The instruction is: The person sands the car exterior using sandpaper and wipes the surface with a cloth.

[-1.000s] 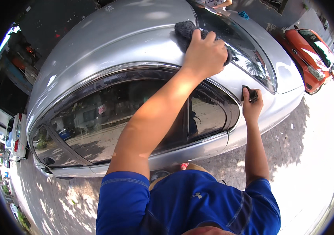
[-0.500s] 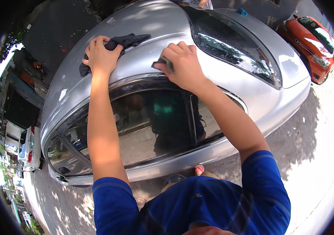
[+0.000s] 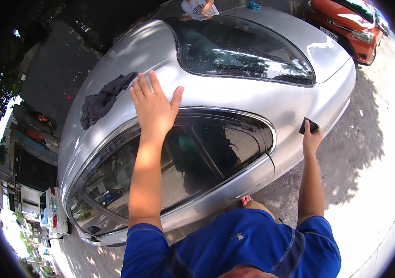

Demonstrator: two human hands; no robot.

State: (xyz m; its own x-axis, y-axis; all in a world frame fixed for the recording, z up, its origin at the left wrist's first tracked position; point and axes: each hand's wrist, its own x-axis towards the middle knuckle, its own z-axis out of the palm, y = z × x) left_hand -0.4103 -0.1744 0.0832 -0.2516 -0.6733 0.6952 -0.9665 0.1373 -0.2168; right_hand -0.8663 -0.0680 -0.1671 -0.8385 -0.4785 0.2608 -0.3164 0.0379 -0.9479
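Left hand [image 3: 155, 104]: held wide, palm down, with fingers spread and thumb set apart, above the near roof edge; whether the paint was touched could not be told.

Dark grey cloth [image 3: 105, 99]: laid crumpled on the roof, left of the left hand; its upper end was placed just beside the fingertips, contact uncertain.

Right hand [image 3: 312, 141]: closed around a small black block [image 3: 313, 126], which was gripped with the thumb along one side, by the bodywork behind the side windows [image 3: 174, 153]; contact with the car could not be made out.

Silver car [image 3: 253, 99]: parked lengthwise before the wearer, by whom a blue shirt [image 3: 220, 238] was worn.

Blue cloth [image 3: 253, 5]: set on the far edge of the car.

Second person [image 3: 198, 7]: seen in part, dressed in white, at the far side.

Orange-red car [image 3: 346, 21]: parked at upper right.

White vehicle [image 3: 51, 213]: parked at lower left.
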